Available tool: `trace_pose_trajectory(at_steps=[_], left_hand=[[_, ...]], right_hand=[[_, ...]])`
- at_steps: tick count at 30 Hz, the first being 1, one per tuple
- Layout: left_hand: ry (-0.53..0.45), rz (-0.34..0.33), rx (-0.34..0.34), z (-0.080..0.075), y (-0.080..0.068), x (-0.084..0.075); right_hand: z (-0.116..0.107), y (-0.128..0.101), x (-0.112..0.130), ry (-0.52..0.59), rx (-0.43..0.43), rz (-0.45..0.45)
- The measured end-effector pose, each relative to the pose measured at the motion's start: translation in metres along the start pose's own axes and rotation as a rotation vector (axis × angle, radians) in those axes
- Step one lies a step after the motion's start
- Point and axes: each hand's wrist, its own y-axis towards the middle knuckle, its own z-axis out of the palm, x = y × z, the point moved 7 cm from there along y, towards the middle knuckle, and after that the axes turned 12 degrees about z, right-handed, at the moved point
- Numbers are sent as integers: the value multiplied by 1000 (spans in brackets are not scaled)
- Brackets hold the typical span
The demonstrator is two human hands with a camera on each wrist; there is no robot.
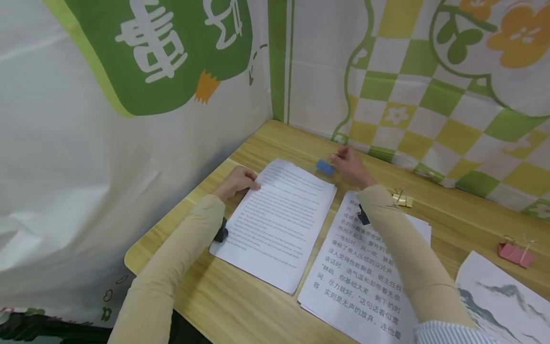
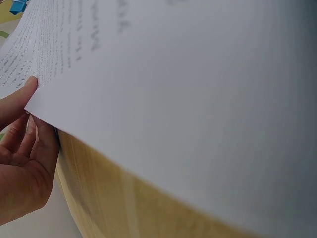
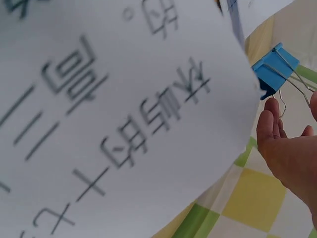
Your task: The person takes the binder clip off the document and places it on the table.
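My left hand (image 1: 238, 181) pinches the left edge of a stack of printed paper (image 1: 279, 224). In the left wrist view the thumb of this hand (image 2: 25, 158) lies on top of the sheets and the other fingers are beneath. Past the stack's far right corner, my right hand (image 1: 352, 167) holds a blue binder clip (image 1: 325, 167) by its wire handles. The right wrist view has the clip's blue body (image 3: 276, 69) pointing away from the fingers, its handles between fingers and thumb. The clip's mouth is partly hidden behind paper in that view.
A second stack with large Chinese print (image 1: 352, 282) lies under my right forearm. A gold binder clip (image 1: 403, 199) and a pink binder clip (image 1: 517, 253) are on the wooden table (image 1: 193, 286). An ink-painting sheet (image 1: 502, 296) lies at right. Printed cloth walls border the table.
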Motion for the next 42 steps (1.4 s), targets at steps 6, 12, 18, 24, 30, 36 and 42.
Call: trace_pose_trajectory(at_steps=[6, 12, 18, 24, 30, 36, 42], left_hand=[[7, -4, -2, -2, 0, 0], [-2, -13, 5, -3, 0, 1], [-5, -16, 4, -4, 0, 1], [9, -15, 5, -5, -1, 1], [2, -18, 3, -4, -2, 1], [4, -4, 10, 0, -2, 1], [29, -7, 3, 0, -1, 1]], right_hand=[[-4, 3, -7, -14, -19, 33], [-5, 4, -7, -43, -42, 25], [-3, 4, -4, -98, -48, 5], [-2, 7, -4, -125, -92, 7], [-1, 11, -3, -159, -166, 11], [-2, 12, -5, -192, -216, 58], [-3, 15, -9, -201, -220, 124]])
